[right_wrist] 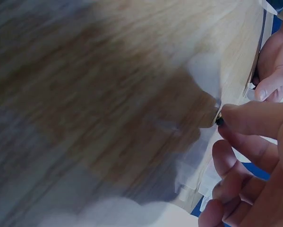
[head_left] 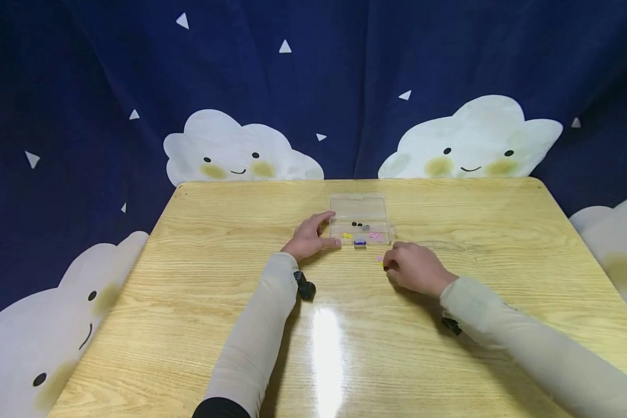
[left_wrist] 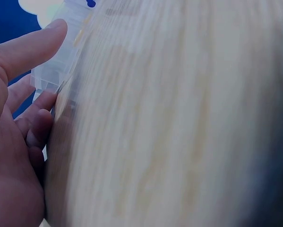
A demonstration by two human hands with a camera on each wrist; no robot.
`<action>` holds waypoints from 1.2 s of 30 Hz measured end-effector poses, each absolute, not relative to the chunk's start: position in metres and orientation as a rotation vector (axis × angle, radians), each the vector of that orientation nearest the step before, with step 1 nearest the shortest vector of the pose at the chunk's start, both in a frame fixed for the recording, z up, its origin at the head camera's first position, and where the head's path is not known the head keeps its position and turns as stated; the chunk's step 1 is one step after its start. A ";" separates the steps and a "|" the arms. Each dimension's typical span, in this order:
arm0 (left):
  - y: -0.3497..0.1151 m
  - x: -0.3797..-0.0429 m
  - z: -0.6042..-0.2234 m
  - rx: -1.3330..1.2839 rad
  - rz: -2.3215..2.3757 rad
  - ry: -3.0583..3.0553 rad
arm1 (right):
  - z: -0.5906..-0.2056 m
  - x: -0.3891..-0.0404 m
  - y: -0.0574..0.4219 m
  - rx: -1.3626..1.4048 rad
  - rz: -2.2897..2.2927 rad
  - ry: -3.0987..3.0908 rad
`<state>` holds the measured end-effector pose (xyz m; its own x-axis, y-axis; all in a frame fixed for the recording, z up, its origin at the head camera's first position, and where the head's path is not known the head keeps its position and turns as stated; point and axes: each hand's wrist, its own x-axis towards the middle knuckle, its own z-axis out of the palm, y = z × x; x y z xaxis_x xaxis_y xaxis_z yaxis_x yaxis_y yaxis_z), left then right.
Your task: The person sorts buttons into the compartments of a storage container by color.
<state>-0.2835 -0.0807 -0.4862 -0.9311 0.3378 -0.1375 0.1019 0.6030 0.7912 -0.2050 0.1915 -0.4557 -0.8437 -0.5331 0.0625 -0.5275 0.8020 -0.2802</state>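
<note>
A clear plastic box lies with its lid folded back. Inside are small black pieces, yellow rings and pink rings; a blue mark shows at its front. My left hand spans the box's left side, thumb at the front corner and forefinger by the hinge side. Thumb and forefinger of my right hand pinch a small dark piece low over the table, right of the box's front. Beside those fingertips lie a pink piece and a yellow one, partly covered.
The wooden table ends at a dark blue curtain with white clouds and triangles. A bright glare streak runs down the table between my forearms. Black wrist devices sit under both sleeves.
</note>
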 end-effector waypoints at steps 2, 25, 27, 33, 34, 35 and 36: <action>-0.081 -0.284 -0.486 0.358 1.240 2.558 | -0.457 -0.205 0.192 -0.869 -0.457 2.965; -0.081 -0.282 -0.489 0.369 1.215 2.574 | -0.458 -0.205 0.185 -0.759 -0.416 2.994; -0.081 -0.282 -0.489 0.369 1.212 2.575 | -0.458 -0.205 0.184 -0.750 -0.411 2.994; -0.080 -0.283 -0.487 0.359 1.214 2.576 | -0.456 -0.206 0.181 -0.712 -0.420 2.996; -0.080 -0.284 -0.488 0.357 1.212 2.577 | -0.456 -0.207 0.181 -0.708 -0.421 2.997; -0.080 -0.284 -0.488 0.357 1.210 2.579 | -0.455 -0.207 0.181 -0.702 -0.419 2.998; -0.080 -0.284 -0.488 0.357 1.208 2.582 | -0.455 -0.207 0.180 -0.699 -0.419 2.998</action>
